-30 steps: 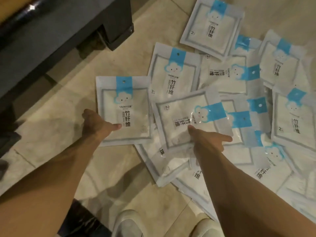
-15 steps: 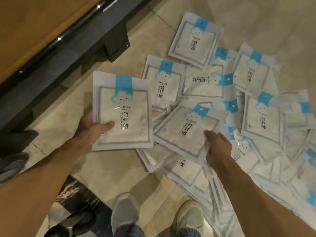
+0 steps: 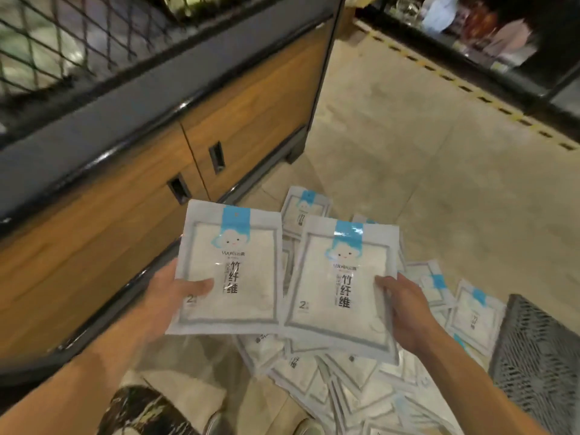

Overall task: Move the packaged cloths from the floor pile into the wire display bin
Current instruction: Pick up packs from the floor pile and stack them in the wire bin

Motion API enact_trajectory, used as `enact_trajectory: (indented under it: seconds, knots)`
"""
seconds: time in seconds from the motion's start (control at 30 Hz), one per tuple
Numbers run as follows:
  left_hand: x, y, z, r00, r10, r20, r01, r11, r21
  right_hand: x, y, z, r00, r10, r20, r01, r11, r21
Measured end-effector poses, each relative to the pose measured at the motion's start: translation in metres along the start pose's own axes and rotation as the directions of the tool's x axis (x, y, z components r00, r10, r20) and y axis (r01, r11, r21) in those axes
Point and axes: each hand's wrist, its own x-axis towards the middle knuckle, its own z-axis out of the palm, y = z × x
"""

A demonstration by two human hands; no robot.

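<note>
My left hand [image 3: 169, 296] grips one packaged cloth [image 3: 232, 271], a white packet with a blue top tab and a cloud face, by its lower left corner. A second packaged cloth [image 3: 339, 287] of the same kind is held at its right edge by my right hand [image 3: 405, 312]. Both packets are lifted upright, side by side, above the floor pile [image 3: 351, 381] of several more packets. The wire display bin [image 3: 78, 42], black mesh, runs across the upper left, above a wood-fronted cabinet.
The wooden cabinet [image 3: 244, 114] with two recessed handles stands under the bin on black legs. A grey mesh basket [image 3: 539, 356] sits at the lower right. Beige floor tiles [image 3: 423, 152] stretch ahead to dark shelving [image 3: 489, 29] at the back. My shoes [image 3: 216, 422] show below.
Both hands have lifted their packets off the floor pile and brought them upright side by side. My view has risen, so the cabinet and wire bin now show.
</note>
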Motion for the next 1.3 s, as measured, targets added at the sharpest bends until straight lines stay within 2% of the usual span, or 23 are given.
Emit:
enact_trajectory:
  seconds: [0.17,0.3,0.47,0.53,0.67,0.87,1.07,1.3]
  knots:
    - [-0.100,0.130,-0.004,0.993,0.095,0.070,-0.100,0.993,0.058,-0.109,-0.116,-0.014,0.988,-0.097,0.121,0.106,0.991,-0.075]
    - [-0.195,0.215,-0.018,0.972,0.211,0.104,-0.220,0.973,0.074,-0.190,-0.193,-0.020,0.965,-0.147,0.217,0.159,0.986,-0.039]
    - [-0.317,0.271,-0.056,0.943,0.323,0.075,-0.324,0.946,-0.005,-0.280,-0.253,-0.013,0.913,-0.184,0.364,0.185,0.982,0.033]
    - [-0.366,0.276,-0.075,0.932,0.362,0.017,-0.361,0.931,-0.053,-0.313,-0.265,0.003,0.884,-0.185,0.430,0.193,0.981,0.027]
    - [-0.463,0.269,-0.119,0.901,0.397,-0.173,-0.418,0.902,-0.107,-0.377,-0.277,0.052,0.796,-0.162,0.583,0.207,0.978,-0.011]
    - [-0.591,0.229,-0.200,0.809,0.382,-0.446,-0.481,0.867,-0.130,-0.475,-0.268,0.132,0.609,-0.140,0.781,0.323,0.943,-0.084]
    - [-0.686,0.156,-0.262,0.748,0.361,-0.557,-0.515,0.845,-0.145,-0.571,-0.212,0.180,0.449,-0.062,0.891,0.391,0.911,-0.134]
    - [-0.794,0.045,-0.332,0.696,0.268,-0.666,-0.522,0.826,-0.214,-0.677,-0.116,0.216,0.366,0.000,0.931,0.467,0.865,-0.184]
